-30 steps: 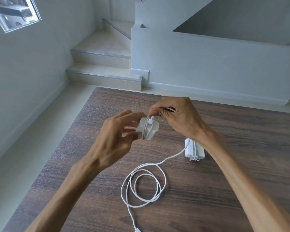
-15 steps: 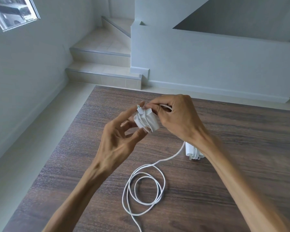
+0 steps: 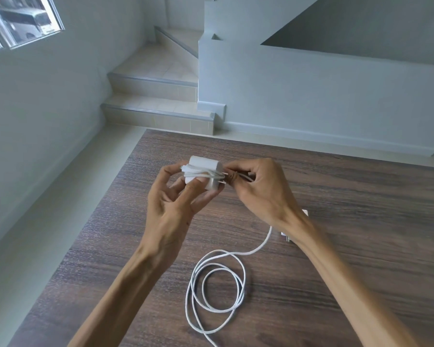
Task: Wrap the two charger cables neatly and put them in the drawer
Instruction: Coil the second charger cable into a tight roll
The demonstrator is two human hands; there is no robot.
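Note:
My left hand holds a white charger block above the table, with a few turns of its white cable wound round it. My right hand pinches that cable just to the right of the block. The rest of the cable hangs down from my right hand and lies in loose loops on the wooden table. A second white charger, wrapped, lies on the table, almost wholly hidden behind my right wrist. No drawer is in view.
The table's left edge runs diagonally beside a pale floor strip. Tiled stair steps and a low white wall rise beyond the table's far edge. A window sits at the upper left.
The charger block has been turned in my left hand and more cable turns lie round it. The loose cable on the table has shortened, and my right wrist now covers more of the second charger.

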